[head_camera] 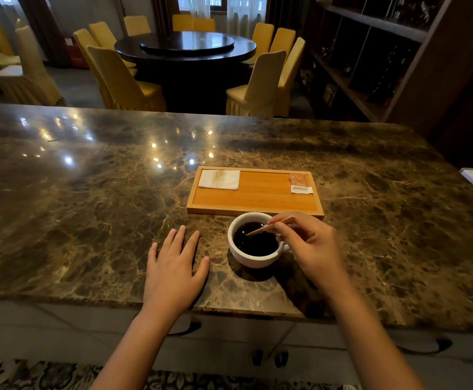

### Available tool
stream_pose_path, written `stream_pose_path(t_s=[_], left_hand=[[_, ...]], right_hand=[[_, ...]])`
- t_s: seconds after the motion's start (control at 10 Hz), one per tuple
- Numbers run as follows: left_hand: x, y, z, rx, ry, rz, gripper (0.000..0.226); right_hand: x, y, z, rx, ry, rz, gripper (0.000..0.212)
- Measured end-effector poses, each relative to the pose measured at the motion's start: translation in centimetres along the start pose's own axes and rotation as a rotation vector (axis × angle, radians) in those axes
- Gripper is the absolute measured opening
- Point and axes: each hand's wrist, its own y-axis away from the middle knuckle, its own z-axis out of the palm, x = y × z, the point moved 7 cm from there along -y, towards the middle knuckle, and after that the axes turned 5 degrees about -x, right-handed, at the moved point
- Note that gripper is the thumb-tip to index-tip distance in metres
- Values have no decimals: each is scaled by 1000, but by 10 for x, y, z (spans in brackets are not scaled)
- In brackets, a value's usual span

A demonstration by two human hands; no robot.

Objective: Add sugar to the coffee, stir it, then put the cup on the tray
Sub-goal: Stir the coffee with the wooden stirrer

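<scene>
A marble counter (89, 192) holds a wooden tray (255, 202) with the white coffee cup (253, 243) just in front of it. The left hand (173, 266) rests flat, fingers spread; the right hand (308, 243) pinches a stir stick (272, 226) dipped in the coffee. Stirring seems underway; next, lift the cup onto the tray

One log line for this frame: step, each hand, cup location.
step: stirring | right hand: holds wooden stirrer in coffee | left hand: flat on counter | cup: on counter, near tray
</scene>
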Motion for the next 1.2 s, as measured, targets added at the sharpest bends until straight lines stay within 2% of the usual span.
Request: stream_pose_path(t_s=[0.1, 0.3, 0.4, 0.5, 0.6, 0.7, 0.8, 0.9, 1.0, 1.1, 1.2], left_hand=[[0, 0, 0, -2, -6, -2, 71], [-1, -1, 1, -7, -10, -1, 71], [-1, -1, 1, -6, -7, -2, 71], [0, -1, 0, 6, -7, -3, 71], [0, -1, 1, 4, -11, -3, 70], [-1, 0, 1, 5, -3, -1, 70], [-1, 0, 1, 5, -3, -1, 70], [0, 0, 0, 7, -4, -4, 70], [0, 0, 0, 8, -1, -3, 70], [0, 0, 0, 13, 0, 0, 70], [0, 0, 0, 14, -3, 0, 70]], right_hand=[[-11, 3, -8, 16, 228, -156, 11], [-18, 11, -14, -35, 321, -165, 17], [-17, 12, -13, -54, 310, -136, 18], [-7, 12, -7, -80, 110, -19, 14], [0, 13, 1, -58, -77, 52, 18], [2, 14, 7, 30, -113, 18, 20], [-4, 15, 3, 63, 66, -79, 16], [-14, 18, 0, 45, 272, -184, 24], [-14, 19, -2, 50, 291, -171, 24], [-9, 20, -8, 101, 168, -80, 13], [-3, 21, -9, 127, 23, -3, 13]])
